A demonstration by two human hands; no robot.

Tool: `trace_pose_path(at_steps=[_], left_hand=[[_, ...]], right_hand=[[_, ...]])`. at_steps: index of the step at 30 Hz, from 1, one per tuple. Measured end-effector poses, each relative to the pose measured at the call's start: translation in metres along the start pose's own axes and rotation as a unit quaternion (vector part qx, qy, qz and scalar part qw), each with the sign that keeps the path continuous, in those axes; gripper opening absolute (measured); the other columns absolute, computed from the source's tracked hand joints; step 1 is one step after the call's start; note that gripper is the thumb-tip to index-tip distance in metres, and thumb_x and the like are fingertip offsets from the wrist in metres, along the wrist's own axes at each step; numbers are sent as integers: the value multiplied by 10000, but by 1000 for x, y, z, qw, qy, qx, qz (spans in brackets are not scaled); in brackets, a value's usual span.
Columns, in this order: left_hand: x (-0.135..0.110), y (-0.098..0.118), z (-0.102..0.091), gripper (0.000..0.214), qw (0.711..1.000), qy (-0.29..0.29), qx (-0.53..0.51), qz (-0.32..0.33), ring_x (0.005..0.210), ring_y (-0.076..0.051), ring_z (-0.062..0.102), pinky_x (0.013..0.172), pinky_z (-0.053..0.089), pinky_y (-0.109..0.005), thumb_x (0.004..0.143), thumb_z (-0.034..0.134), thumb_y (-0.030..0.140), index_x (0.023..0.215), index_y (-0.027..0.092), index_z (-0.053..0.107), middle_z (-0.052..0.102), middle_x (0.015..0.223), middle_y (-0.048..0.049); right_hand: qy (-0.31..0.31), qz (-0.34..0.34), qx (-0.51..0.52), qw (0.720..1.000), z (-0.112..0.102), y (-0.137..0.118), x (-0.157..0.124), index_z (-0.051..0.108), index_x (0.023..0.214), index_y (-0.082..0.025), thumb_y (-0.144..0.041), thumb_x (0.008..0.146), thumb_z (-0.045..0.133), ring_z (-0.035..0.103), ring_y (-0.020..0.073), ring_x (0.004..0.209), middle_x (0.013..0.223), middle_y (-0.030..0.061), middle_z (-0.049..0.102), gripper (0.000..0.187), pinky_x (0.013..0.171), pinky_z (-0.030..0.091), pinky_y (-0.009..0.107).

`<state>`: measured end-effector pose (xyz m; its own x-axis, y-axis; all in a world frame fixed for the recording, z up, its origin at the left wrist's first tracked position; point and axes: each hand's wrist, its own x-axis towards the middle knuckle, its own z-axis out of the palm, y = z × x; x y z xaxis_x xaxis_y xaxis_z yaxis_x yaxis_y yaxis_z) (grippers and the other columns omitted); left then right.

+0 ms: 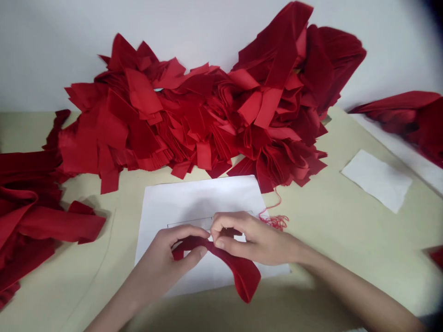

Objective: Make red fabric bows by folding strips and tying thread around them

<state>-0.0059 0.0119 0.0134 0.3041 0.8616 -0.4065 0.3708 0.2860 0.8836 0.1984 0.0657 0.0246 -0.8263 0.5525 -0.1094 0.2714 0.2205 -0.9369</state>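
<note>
A folded red fabric strip lies over a white sheet of paper with a drawn rectangle outline. My left hand pinches the strip's left end between thumb and fingers. My right hand grips the strip near its middle, fingers curled over it. The strip's right end hangs folded past the paper's lower edge.
A big heap of cut red fabric pieces fills the back of the beige table. More red cloth lies at the left and far right. A tangle of red thread and a white fabric piece lie to the right.
</note>
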Motion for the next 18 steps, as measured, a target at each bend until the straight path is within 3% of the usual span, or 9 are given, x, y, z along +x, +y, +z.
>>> trace_pose_path(at_steps=[6, 10, 18], left_hand=[[1, -3, 1, 97, 996, 50, 72, -15, 784, -166, 600, 739, 462, -274, 806, 564, 279, 828, 232, 646, 673, 819, 19], [0, -2, -3, 133, 998, 20, 42, -44, 735, -160, 583, 684, 460, -262, 809, 552, 309, 863, 232, 645, 660, 803, 14], [2, -8, -9, 128, 999, -4, 14, -35, 831, -180, 593, 757, 464, -267, 792, 574, 301, 829, 218, 664, 674, 856, -13]], right_hand=[[19, -5, -171, 985, -2, -5, -2, 520, 824, -173, -151, 896, 464, 478, 89, 718, 786, -14, 528, 93, 673, 386, 228], [54, -15, -255, 965, 1, -6, -2, 520, 810, -161, -139, 893, 451, 464, 85, 656, 771, -3, 510, 110, 601, 368, 225], [95, -98, -361, 923, 10, -1, -3, 536, 800, -138, -104, 873, 427, 449, 103, 677, 757, 17, 525, 135, 594, 385, 229]])
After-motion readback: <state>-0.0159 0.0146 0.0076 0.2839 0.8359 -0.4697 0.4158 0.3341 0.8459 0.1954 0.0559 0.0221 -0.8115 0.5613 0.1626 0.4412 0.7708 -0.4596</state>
